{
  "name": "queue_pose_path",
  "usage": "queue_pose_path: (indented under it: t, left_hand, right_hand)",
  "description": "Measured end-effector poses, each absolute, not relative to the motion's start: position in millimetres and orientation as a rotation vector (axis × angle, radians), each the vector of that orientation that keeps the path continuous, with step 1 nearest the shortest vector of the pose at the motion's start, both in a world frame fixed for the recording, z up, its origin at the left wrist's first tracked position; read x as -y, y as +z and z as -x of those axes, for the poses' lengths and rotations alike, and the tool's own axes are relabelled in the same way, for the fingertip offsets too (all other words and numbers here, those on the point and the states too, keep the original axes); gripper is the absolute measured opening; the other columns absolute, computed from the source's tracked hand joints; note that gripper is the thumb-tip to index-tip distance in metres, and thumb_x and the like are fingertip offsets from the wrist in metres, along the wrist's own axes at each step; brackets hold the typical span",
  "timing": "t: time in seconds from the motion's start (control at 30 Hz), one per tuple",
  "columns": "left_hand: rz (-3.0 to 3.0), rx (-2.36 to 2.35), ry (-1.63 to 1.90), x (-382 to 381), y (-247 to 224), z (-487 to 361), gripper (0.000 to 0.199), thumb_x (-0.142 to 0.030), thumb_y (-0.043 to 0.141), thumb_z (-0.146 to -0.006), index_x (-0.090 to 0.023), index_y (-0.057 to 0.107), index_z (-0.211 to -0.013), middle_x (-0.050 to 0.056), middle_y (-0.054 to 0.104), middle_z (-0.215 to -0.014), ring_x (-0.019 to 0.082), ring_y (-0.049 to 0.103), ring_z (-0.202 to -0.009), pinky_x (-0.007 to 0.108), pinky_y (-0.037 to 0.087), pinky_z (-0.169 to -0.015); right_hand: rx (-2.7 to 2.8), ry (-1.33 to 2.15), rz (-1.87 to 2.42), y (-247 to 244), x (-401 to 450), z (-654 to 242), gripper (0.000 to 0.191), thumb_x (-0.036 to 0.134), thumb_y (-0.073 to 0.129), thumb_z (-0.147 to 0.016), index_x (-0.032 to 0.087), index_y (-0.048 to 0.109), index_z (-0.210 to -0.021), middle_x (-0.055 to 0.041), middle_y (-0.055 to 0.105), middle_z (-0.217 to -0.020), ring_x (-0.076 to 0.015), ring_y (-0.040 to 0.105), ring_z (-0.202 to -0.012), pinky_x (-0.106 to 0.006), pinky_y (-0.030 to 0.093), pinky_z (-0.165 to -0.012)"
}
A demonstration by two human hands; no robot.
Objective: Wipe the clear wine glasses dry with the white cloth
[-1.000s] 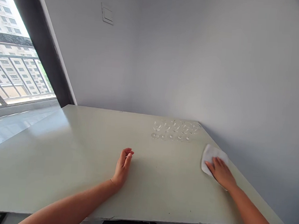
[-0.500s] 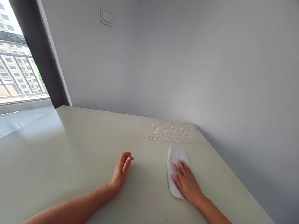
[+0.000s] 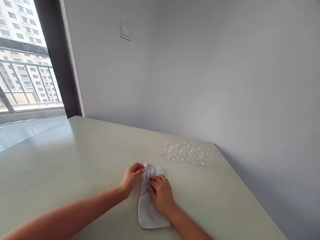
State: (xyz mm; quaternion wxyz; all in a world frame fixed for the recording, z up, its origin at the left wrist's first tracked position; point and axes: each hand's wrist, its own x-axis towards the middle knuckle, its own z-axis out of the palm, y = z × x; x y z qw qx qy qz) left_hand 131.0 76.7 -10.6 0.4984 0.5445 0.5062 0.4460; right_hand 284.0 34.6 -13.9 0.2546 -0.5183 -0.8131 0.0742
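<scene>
A folded white cloth (image 3: 153, 214) lies lengthwise on the pale tabletop (image 3: 104, 145), its surface creased near the middle. My right hand (image 3: 161, 195) rests on the cloth with bent fingers and thumb drawn together on the fabric. At the cloth's upper left corner, the fingertips and thumb of my left hand (image 3: 132, 177) close on the edge. Beyond the cloth stand several clear stemmed glasses (image 3: 166, 150) in a group, apart from both hands.
Grey walls meet at a corner behind the table, with a light switch (image 3: 125, 31) on the left one. A dark frame (image 3: 53, 43) borders an opening at the left, with a balcony railing (image 3: 21, 72) outside.
The cloth has moved left under my right hand, whose flat fingers have since curled. My left hand now meets the cloth's corner. The whole view has shifted a little.
</scene>
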Motion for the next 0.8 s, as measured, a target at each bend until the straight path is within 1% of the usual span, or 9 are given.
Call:
queue_pose_path:
  t: [0.1, 0.23, 0.3, 0.33, 0.4, 0.5, 0.57, 0.7, 0.8]
  left_hand:
    - [-1.383, -1.203, 1.03, -119.1, -5.3, -156.3, 0.02, -0.017, 0.051, -0.068, -0.018, 0.055, -0.087, 0.005, 0.06, -0.09, 0.012, 0.054, -0.074, 0.023, 0.043, -0.065]
    - [-1.428, -1.231, 0.962, -163.8, -3.3, -203.9, 0.052, -0.012, 0.06, -0.062, -0.022, 0.048, -0.112, 0.007, 0.055, -0.111, 0.006, 0.051, -0.057, 0.02, 0.042, -0.051]
    - [-1.432, -1.249, 0.927, -176.7, -6.6, -225.4, 0.069, -0.013, 0.065, -0.058, -0.026, 0.039, -0.121, 0.006, 0.052, -0.116, 0.003, 0.049, -0.052, 0.018, 0.042, -0.047]
    - [-1.423, -1.265, 0.91, -181.2, -9.2, -234.6, 0.072, -0.015, 0.066, -0.057, -0.026, 0.038, -0.122, 0.006, 0.052, -0.116, 0.002, 0.048, -0.049, 0.017, 0.041, -0.045]
    - [-1.406, -1.279, 0.883, -187.4, -15.1, -248.7, 0.065, -0.019, 0.066, -0.059, -0.024, 0.041, -0.119, 0.005, 0.056, -0.108, 0.002, 0.048, -0.047, 0.017, 0.041, -0.044]
    - [-1.399, -1.277, 0.859, -193.4, -23.6, -256.3, 0.037, -0.022, 0.062, -0.067, -0.018, 0.054, -0.103, 0.002, 0.062, -0.083, 0.004, 0.049, -0.047, 0.018, 0.043, -0.046]
    - [-1.405, -1.294, 0.866, -197.7, -27.6, -249.9, 0.026, -0.024, 0.06, -0.069, -0.017, 0.058, -0.094, 0.0, 0.061, -0.07, 0.006, 0.05, -0.046, 0.019, 0.043, -0.048]
    - [-1.389, -1.401, 0.928, -211.4, -29.5, -206.8, 0.024, -0.025, 0.06, -0.068, -0.017, 0.06, -0.091, -0.002, 0.058, -0.057, 0.008, 0.051, -0.045, 0.021, 0.043, -0.049]
    - [-1.33, -1.511, 1.01, -222.2, -26.0, -152.5, 0.022, -0.025, 0.06, -0.069, -0.017, 0.061, -0.09, -0.001, 0.059, -0.058, 0.009, 0.052, -0.047, 0.02, 0.041, -0.048]
  right_hand:
    - [2.159, 0.3, 1.356, -18.2, -37.1, -292.1, 0.024, 0.021, 0.043, -0.083, 0.022, 0.067, -0.081, -0.002, 0.063, -0.101, -0.0192, 0.049, -0.092, -0.034, 0.038, -0.081]
    - [2.129, 0.518, 1.266, -18.7, -41.1, -306.6, 0.024, 0.023, 0.044, -0.082, 0.021, 0.068, -0.08, -0.0028, 0.064, -0.1, -0.0187, 0.05, -0.094, -0.033, 0.039, -0.085]
    - [2.114, 0.62, 1.253, -18.9, -43.5, -312.6, 0.025, 0.025, 0.044, -0.083, 0.021, 0.068, -0.08, -0.0037, 0.064, -0.1, -0.0188, 0.05, -0.095, -0.034, 0.039, -0.087]
    - [2.109, 0.65, 1.255, -19.3, -44.6, -314.8, 0.026, 0.026, 0.043, -0.083, 0.02, 0.068, -0.079, -0.0043, 0.063, -0.1, -0.0192, 0.05, -0.096, -0.034, 0.039, -0.087]
    - [2.119, 0.676, 1.259, -20.5, -45.8, -317.2, 0.027, 0.029, 0.043, -0.083, 0.02, 0.068, -0.079, -0.0054, 0.062, -0.102, -0.0201, 0.05, -0.098, -0.035, 0.038, -0.087]
    - [2.161, 0.665, 1.255, -21.3, -45.3, -317.7, 0.029, 0.031, 0.041, -0.084, 0.021, 0.068, -0.081, -0.0058, 0.062, -0.103, -0.0207, 0.049, -0.099, -0.036, 0.038, -0.087]
    - [2.185, 0.659, 1.253, -20.7, -44.6, -317.4, 0.029, 0.032, 0.041, -0.084, 0.021, 0.068, -0.081, -0.0054, 0.061, -0.104, -0.0209, 0.049, -0.099, -0.036, 0.039, -0.087]
    - [2.206, 0.647, 1.248, -20.4, -45.1, -318.5, 0.029, 0.032, 0.041, -0.084, 0.023, 0.068, -0.079, -0.0049, 0.061, -0.104, -0.0218, 0.05, -0.098, -0.037, 0.04, -0.086]
    - [2.206, 0.632, 1.248, -22.5, -46.2, -320.0, 0.03, 0.034, 0.04, -0.084, 0.023, 0.068, -0.08, -0.0058, 0.062, -0.104, -0.0226, 0.05, -0.098, -0.038, 0.04, -0.086]
